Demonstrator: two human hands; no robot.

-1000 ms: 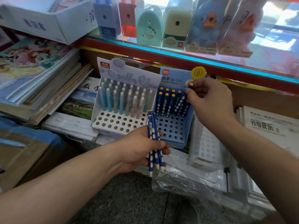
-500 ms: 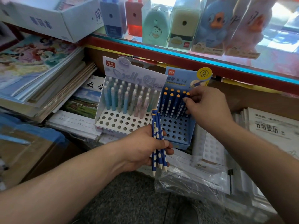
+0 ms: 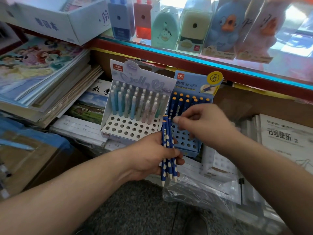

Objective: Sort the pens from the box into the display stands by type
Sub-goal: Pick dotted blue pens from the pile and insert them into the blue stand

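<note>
My left hand (image 3: 149, 155) grips a bundle of several dark blue pens (image 3: 167, 150) with pale dots and orange caps, held upright with the tips down, in front of the two stands. The blue display stand (image 3: 186, 143) holds two back rows of the same blue pens (image 3: 188, 100). Its front holes are bare. The white display stand (image 3: 128, 129) to its left holds several pastel pens (image 3: 135, 106) in its back rows. My right hand (image 3: 201, 126) hovers over the blue stand, blurred. Its bent fingertips sit just right of the bundle's caps with nothing visible between them.
Stacks of notebooks and colouring books (image 3: 42, 78) lie to the left, with more exercise books (image 3: 286, 136) at the right. A crumpled clear plastic bag (image 3: 199, 192) lies below the stands. A red-edged glass shelf (image 3: 203, 65) with boxed sharpeners overhangs the stands.
My right hand has let go of a pen set in the blue stand's back rows. It has drawn back down and left to the bundle's caps. The left hand held still.
</note>
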